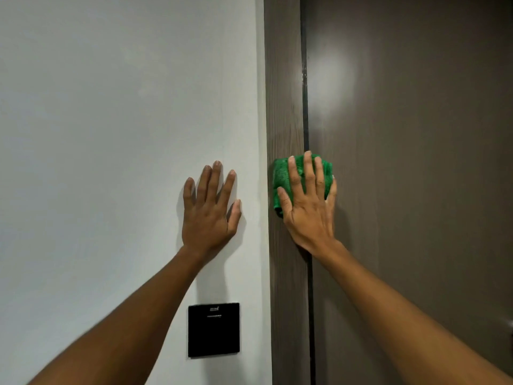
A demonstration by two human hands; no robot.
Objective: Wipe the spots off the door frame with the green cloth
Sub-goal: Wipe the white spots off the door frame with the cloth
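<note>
The brown wood-grain door frame (284, 93) runs top to bottom in the middle of the view. My right hand (309, 209) lies flat on it and presses a folded green cloth (280, 176) against the frame, over the dark gap beside the door. Its fingers are spread over the cloth, which shows above and left of them. A few pale spots (304, 76) sit on the dark strip higher up. My left hand (209, 215) rests flat and open on the white wall, left of the frame, holding nothing.
The brown door (416, 162) fills the right side, with a bright light reflection near its upper left. A black square wall panel (213, 329) sits on the white wall (111, 134) below my left hand.
</note>
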